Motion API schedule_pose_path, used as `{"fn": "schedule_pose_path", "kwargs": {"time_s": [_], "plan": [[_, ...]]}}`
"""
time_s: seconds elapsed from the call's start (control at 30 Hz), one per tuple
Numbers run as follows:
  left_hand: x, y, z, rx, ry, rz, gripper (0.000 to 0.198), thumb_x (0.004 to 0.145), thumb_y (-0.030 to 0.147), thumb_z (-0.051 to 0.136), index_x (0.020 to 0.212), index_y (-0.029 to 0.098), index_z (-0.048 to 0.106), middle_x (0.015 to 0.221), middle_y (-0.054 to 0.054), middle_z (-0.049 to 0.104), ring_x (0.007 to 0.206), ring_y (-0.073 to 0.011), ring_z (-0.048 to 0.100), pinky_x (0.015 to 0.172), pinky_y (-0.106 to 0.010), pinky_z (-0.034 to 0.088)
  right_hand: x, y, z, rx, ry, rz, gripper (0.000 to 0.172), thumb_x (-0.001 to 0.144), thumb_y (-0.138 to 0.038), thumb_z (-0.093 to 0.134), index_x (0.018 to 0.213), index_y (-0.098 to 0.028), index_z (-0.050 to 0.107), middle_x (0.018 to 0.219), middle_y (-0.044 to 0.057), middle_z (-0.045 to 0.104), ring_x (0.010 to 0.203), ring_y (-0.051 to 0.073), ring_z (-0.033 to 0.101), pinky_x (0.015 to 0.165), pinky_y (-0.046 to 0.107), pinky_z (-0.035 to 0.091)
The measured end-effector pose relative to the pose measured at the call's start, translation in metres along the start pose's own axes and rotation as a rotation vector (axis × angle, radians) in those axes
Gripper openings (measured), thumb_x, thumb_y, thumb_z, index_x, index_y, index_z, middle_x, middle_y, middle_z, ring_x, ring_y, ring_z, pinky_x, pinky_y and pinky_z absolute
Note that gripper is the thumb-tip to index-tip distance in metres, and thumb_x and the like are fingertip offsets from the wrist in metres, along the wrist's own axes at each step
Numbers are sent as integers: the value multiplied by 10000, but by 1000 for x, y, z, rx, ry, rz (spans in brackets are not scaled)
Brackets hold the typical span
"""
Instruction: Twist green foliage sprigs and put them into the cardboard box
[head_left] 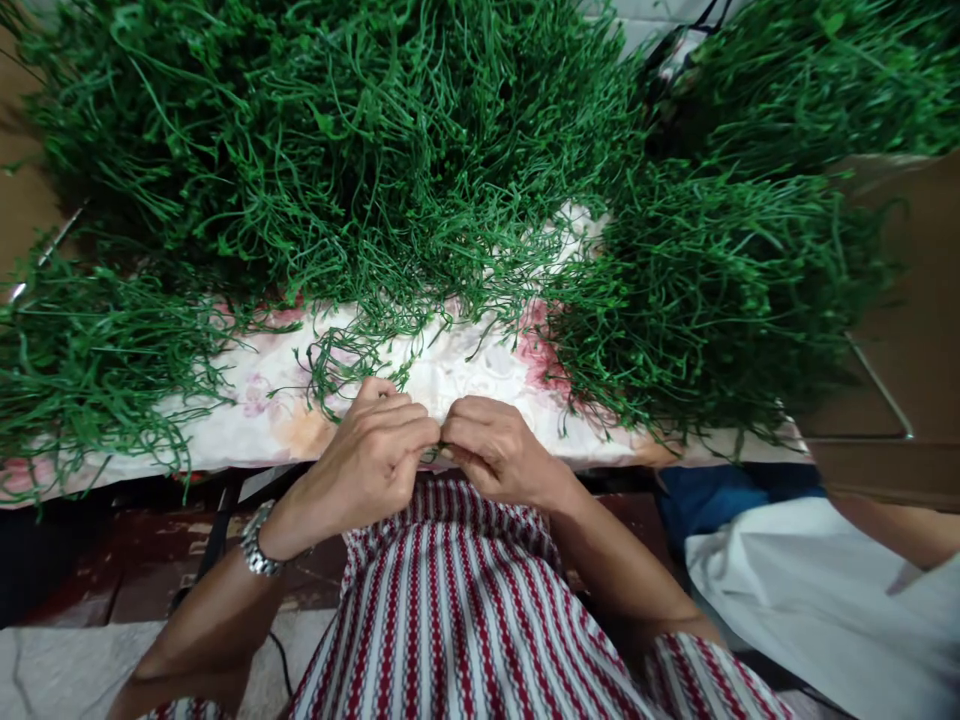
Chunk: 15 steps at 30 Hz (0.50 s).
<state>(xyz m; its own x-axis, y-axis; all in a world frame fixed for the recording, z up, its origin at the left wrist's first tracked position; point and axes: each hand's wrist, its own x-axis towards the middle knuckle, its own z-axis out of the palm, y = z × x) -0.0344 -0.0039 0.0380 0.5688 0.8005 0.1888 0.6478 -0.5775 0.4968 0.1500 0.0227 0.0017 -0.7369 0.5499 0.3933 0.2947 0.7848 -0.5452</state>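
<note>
Over the near edge of the table, my left hand (379, 455) and my right hand (496, 450) meet with their fingertips touching. Both are closed in a pinch. A small bunch of thin green stems (341, 362) sticks out beyond the knuckles of my left hand, which appears to hold it. A bit of green shows just below the joined fingertips. What my right thumb and fingers pinch is too small and hidden to make out.
Large heaps of green stems (360, 140) cover the back of the flowered tablecloth (457, 365). More piles lie at left (90, 360) and right (697, 300). A cardboard box (915, 330) stands at the right. Beside me is another person's white garment (817, 590).
</note>
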Motion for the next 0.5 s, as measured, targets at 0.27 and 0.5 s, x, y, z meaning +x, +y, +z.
{"fn": "schedule_pose_path", "kwargs": {"time_s": [0.27,0.5], "plan": [[0,4,-9,50,-242,182,246,641,-49,369,586,162,483,558,7,463,642,-138,360,749,-335,298,9,7,-15,86,-399,-210,181,869,-190,456,717,-151,546,685,18,545,691,125,488,690,252,378],[0,-9,-23,-62,-208,217,250,747,-14,393,597,159,492,558,13,467,640,-127,386,743,-326,314,7,6,-33,262,-443,-201,238,902,-192,394,696,-166,510,662,10,520,676,114,481,693,242,395]]}}
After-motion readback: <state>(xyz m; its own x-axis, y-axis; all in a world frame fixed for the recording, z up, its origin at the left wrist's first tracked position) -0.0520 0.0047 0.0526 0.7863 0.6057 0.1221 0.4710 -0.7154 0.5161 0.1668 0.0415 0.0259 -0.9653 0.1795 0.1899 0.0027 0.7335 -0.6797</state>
